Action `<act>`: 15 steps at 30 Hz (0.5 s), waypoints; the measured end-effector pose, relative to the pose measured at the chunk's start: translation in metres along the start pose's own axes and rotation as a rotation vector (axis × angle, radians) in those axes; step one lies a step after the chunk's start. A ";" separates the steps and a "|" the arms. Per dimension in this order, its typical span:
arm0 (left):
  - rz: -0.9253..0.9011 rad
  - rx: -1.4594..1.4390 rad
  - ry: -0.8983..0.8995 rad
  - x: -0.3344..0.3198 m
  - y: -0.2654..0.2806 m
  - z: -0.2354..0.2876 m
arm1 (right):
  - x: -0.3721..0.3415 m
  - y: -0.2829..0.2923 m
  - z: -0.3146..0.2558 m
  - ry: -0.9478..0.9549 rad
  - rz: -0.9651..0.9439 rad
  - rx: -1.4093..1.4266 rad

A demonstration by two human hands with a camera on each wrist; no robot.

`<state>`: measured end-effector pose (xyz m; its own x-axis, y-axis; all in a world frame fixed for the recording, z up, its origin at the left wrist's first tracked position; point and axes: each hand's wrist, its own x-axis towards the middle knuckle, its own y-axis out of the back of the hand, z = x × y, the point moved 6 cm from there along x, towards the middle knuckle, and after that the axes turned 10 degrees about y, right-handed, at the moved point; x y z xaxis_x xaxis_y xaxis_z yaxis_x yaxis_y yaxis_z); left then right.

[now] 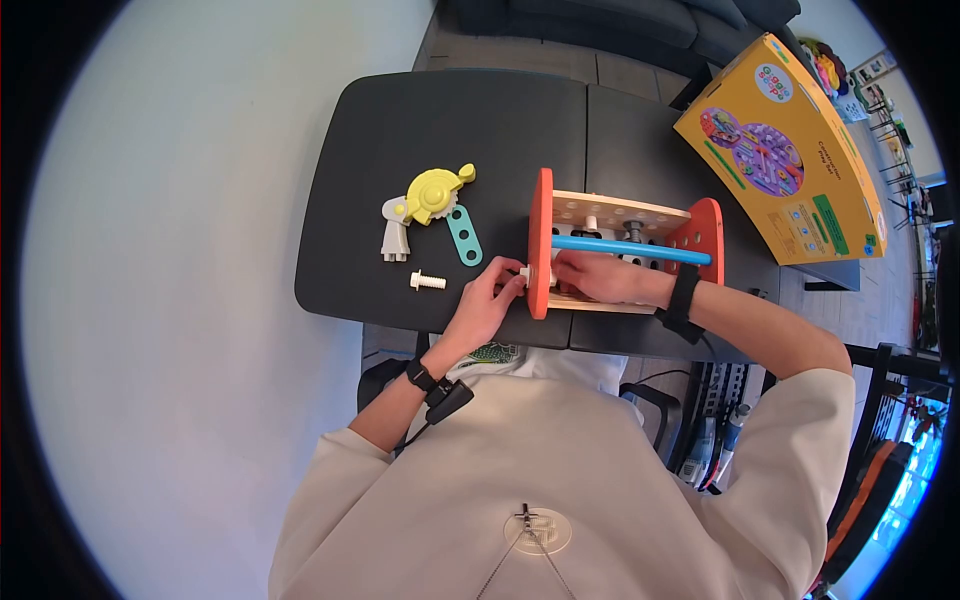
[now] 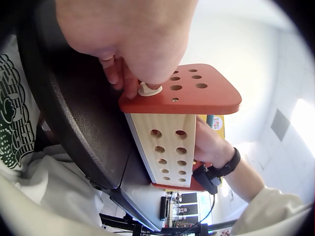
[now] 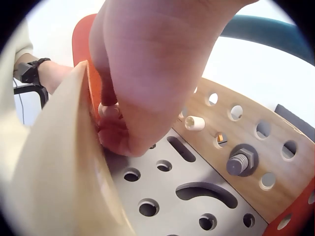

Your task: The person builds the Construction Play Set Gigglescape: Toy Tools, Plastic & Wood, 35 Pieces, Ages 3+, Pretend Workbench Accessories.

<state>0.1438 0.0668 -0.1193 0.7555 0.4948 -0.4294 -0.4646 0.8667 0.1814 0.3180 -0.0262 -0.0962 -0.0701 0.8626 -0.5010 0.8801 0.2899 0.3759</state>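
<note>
A toy box with red end panels (image 1: 542, 245) (image 2: 206, 96), pegboard sides (image 2: 170, 157) and a blue bar (image 1: 630, 248) stands on the table. My left hand (image 1: 482, 305) (image 2: 133, 39) pinches a white piece (image 1: 524, 273) (image 2: 150, 90) against the outer face of the left red panel. Inside the box, my right hand (image 1: 605, 278) (image 3: 147, 73) has its fingers curled round a cream piece (image 3: 109, 112) at that panel's inner face; the fingers partly cover it. A grey bolt with a nut (image 3: 240, 161) and a cream peg (image 3: 195, 123) sit in the far wooden side.
On the dark table (image 1: 400, 115), left of the box, lie a yellow-and-white toy saw (image 1: 432, 197), a teal strip with holes (image 1: 465, 236) and a white screw (image 1: 428, 282). A large yellow carton (image 1: 785, 150) stands at the right, beyond the toy box.
</note>
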 end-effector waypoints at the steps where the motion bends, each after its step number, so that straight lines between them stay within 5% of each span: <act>1: 0.000 0.000 0.000 0.000 0.000 0.000 | 0.001 -0.001 0.002 0.000 0.000 0.000; 6: 0.004 0.003 0.002 -0.001 0.001 0.003 | 0.005 -0.006 0.008 0.147 0.054 -0.047; 12: 0.014 0.009 0.000 -0.001 0.002 0.004 | 0.002 -0.003 0.007 -0.028 0.026 0.080; 15: 0.013 0.006 0.008 -0.001 0.001 0.003 | 0.003 -0.005 0.006 0.081 0.023 -0.050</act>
<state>0.1439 0.0677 -0.1159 0.7459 0.5053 -0.4340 -0.4713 0.8608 0.1923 0.3159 -0.0271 -0.1041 -0.0894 0.8996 -0.4275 0.8578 0.2877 0.4259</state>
